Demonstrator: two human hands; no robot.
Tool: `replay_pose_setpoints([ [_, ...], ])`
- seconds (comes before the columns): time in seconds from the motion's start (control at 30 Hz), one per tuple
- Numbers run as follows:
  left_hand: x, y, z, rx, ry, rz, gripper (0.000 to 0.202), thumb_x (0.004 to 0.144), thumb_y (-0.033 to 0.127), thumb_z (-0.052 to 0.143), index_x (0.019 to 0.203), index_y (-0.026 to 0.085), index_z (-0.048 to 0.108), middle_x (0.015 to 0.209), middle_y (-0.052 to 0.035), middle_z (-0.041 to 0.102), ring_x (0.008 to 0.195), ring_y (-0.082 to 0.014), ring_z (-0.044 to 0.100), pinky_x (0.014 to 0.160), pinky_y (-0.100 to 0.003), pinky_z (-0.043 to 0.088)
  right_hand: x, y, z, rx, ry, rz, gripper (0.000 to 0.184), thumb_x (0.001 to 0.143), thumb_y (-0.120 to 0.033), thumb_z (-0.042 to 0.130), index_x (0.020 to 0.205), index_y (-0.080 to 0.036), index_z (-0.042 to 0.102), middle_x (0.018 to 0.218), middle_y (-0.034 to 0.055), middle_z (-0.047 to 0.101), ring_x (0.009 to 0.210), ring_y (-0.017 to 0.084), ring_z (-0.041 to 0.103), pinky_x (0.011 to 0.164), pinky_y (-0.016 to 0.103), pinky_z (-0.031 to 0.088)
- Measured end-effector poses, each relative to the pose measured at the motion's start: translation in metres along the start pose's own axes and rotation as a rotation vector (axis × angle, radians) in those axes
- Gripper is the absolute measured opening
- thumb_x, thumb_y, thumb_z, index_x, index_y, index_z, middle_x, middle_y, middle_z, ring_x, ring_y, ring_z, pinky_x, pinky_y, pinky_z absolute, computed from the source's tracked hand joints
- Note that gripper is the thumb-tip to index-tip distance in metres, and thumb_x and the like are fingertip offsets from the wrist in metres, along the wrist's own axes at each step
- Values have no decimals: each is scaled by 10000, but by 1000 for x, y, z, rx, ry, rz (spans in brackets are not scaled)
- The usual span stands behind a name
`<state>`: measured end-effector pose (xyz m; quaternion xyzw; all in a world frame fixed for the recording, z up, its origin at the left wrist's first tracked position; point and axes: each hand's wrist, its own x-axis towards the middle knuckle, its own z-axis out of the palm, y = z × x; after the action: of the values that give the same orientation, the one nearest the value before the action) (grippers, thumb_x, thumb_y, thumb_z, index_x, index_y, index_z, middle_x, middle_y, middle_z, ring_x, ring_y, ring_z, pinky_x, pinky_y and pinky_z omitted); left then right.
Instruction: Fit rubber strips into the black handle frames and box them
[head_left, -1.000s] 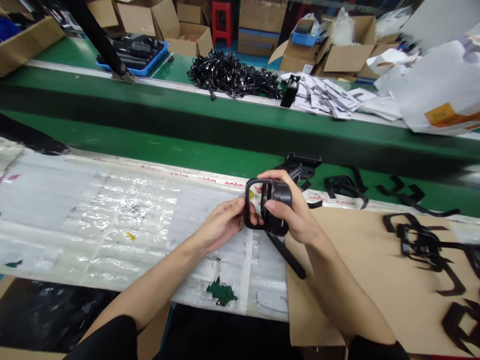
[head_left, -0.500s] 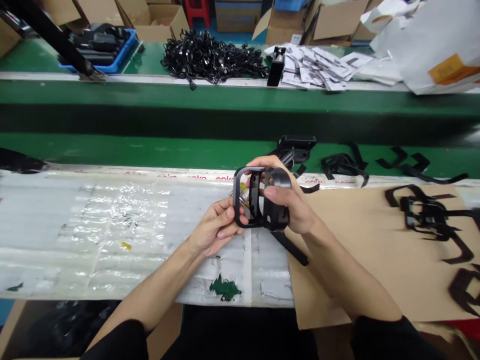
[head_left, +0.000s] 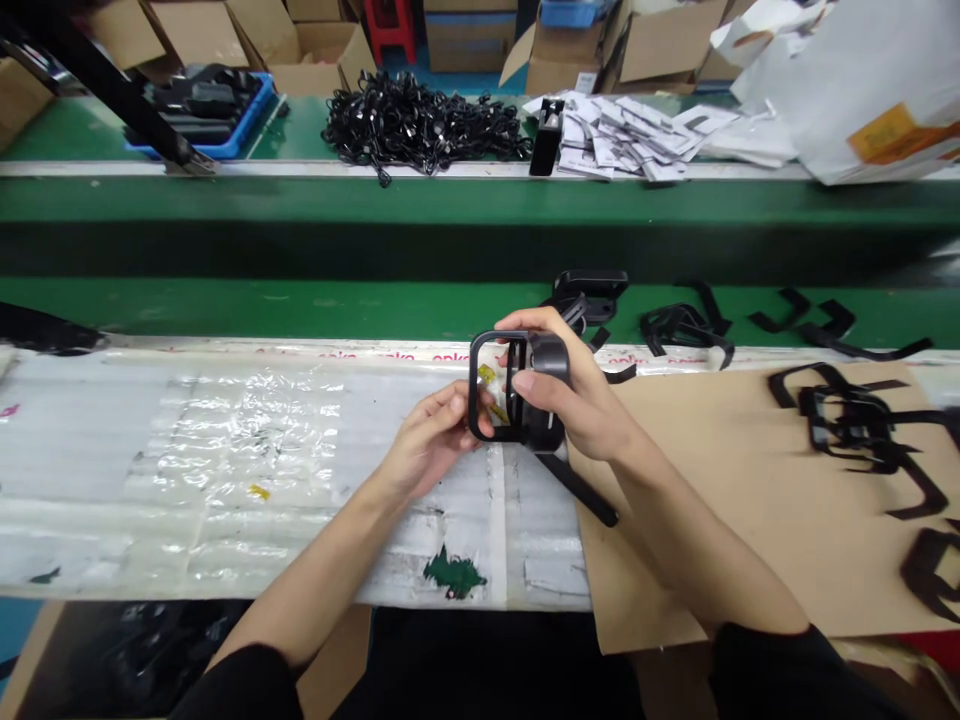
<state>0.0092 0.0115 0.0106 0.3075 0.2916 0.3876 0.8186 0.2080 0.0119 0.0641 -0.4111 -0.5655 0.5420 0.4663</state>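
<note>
Between my hands is a black plastic rectangular frame (head_left: pixel 487 385) with a thick, rounded black block (head_left: pixel 549 355) along its right side. My right hand (head_left: pixel 577 385) wraps that block, with the thumb across its front. My left hand (head_left: pixel 431 440) pinches the frame's lower left corner, its fingertips reaching the opening. Yellow-marked backing (head_left: pixel 489 374) shows through the opening. A black strap (head_left: pixel 579 488) hangs down from under the frame, its far end resting on the plastic-covered bench (head_left: pixel 225 470).
A cardboard sheet (head_left: pixel 750 520) to the right holds black plastic frames (head_left: pixel 847 430). More black pieces (head_left: pixel 682 325) lie on the green conveyor belt (head_left: pixel 450 200). Beyond it are a black cable pile (head_left: pixel 416 125), a blue tray (head_left: pixel 202 120), white papers (head_left: pixel 622 140) and cardboard boxes (head_left: pixel 322 45).
My view has tilted, lifting the far belt higher in the picture. The frame has turned to face me more squarely, and my left fingers have moved further onto its lower left corner.
</note>
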Motion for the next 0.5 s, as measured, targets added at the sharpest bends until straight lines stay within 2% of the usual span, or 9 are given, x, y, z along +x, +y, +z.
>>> replay_pose_setpoints([
  [0.1,1,-2,0,148,69,109,478,879,493,805,1241,211,672,729,-2,694,665,-122,596,613,-210,422,1,-2,-3,-125,10,39,420,943,-508,692,1247,-266,532,1044,21,683,837,212,707,745,355,586],
  [0.17,1,1,1,248,133,242,571,880,420,823,1378,275,585,875,-1,729,795,-139,647,734,-232,479,1,-2,-2,-294,44,-4,456,917,-443,722,1288,-250,540,1197,66,667,1053,257,701,910,410,584],
  [0.23,2,6,1,287,139,335,627,874,448,824,1417,291,555,1027,-23,739,935,-163,669,875,-271,504,-1,-1,4,-457,28,-78,593,853,-370,790,1368,-248,522,1383,111,604,1284,302,620,1080,473,525],
  [0.3,3,11,2,270,102,314,581,878,597,764,1322,250,624,1050,-48,730,959,-190,671,877,-301,517,-4,1,16,-595,-22,-162,772,798,-335,853,1463,-260,468,1490,142,539,1429,334,519,1184,532,449],
  [0.37,5,13,1,284,111,234,547,862,699,713,1096,204,692,901,-35,691,802,-175,634,713,-281,496,-9,1,27,-695,-72,-231,950,763,-395,909,1550,-269,391,1579,176,462,1537,365,397,1238,584,383],
  [0.43,5,12,-1,391,177,215,507,854,686,727,841,184,658,715,8,571,634,-133,505,572,-256,386,-19,0,29,-730,-139,-268,1103,741,-526,923,1617,-276,302,1685,194,332,1613,387,257,1263,618,337],
  [0.47,5,12,-3,471,217,247,506,860,661,735,747,183,613,654,25,498,590,-118,431,544,-257,334,-25,-1,26,-728,-158,-272,1097,768,-574,892,1631,-278,281,1714,189,293,1624,387,233,1264,620,336],
  [0.5,5,11,-5,549,260,302,519,874,637,731,682,184,566,619,36,436,572,-111,375,537,-264,301,-33,0,20,-728,-149,-262,993,834,-587,833,1618,-274,309,1706,182,324,1608,379,279,1249,610,364],
])
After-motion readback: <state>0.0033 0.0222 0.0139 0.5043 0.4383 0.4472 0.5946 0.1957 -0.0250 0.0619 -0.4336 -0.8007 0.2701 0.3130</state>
